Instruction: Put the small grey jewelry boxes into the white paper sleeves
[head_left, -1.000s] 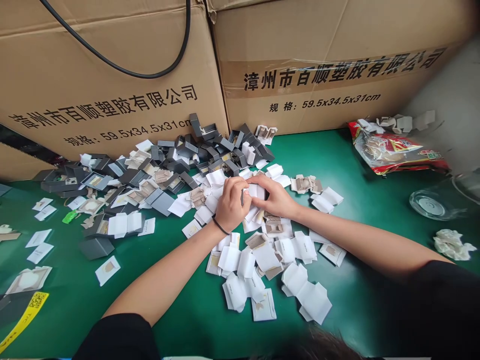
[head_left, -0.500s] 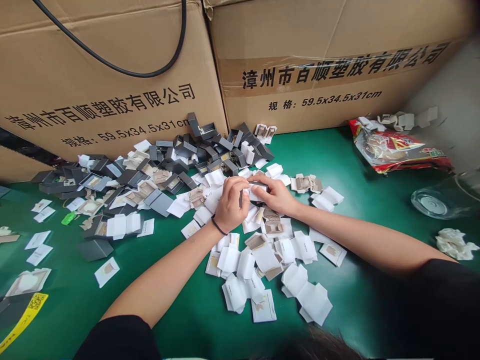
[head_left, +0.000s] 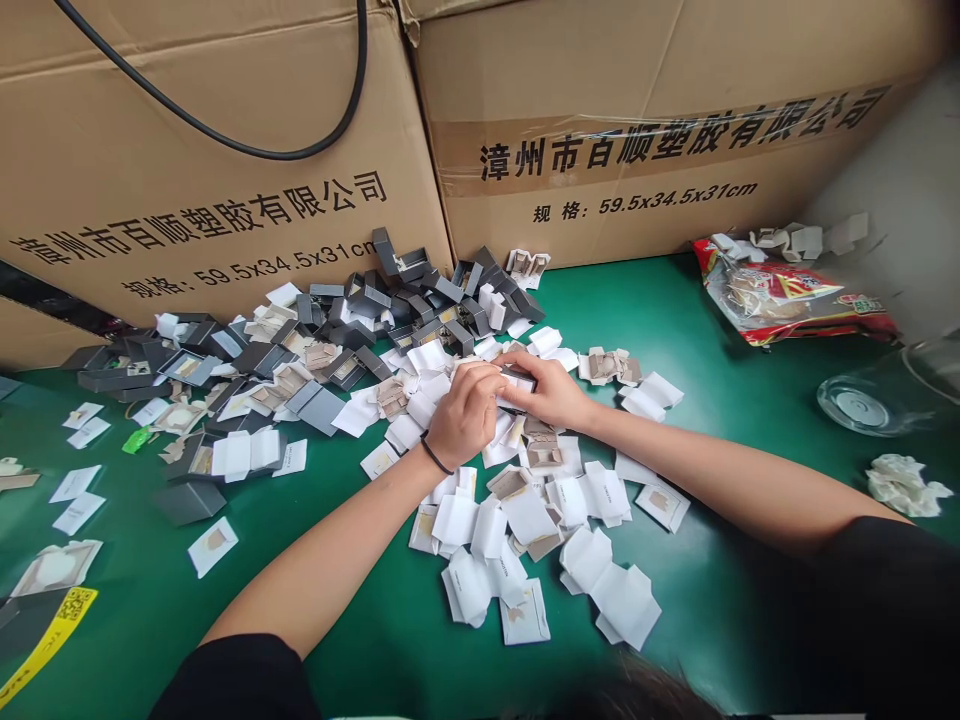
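Between both hands is a small dark grey box [head_left: 519, 380] with white on it, largely hidden by the fingers. My left hand [head_left: 466, 405], with a black band at the wrist, has its fingers curled against the box's left side. Wrapped round the right side is my right hand [head_left: 551, 392], its thumb and fingers closed on the box. Under and in front of the hands lie many folded white card inserts [head_left: 529, 515], some showing brown undersides. Beyond and to the left is a heap of dark grey boxes [head_left: 352, 300], several with their lids up.
Two large cardboard cartons [head_left: 615, 60] wall off the back of the green table [head_left: 360, 590]. At the right are a red snack bag [head_left: 787, 295], a clear container [head_left: 862, 400] and crumpled tissue [head_left: 907, 485]. A yellow strip [head_left: 49, 645] lies at the lower left; a black cable hangs above.
My left fingers have shifted over the top of the box toward my right hand, and less of its white part shows. Both hands stay in the same place.
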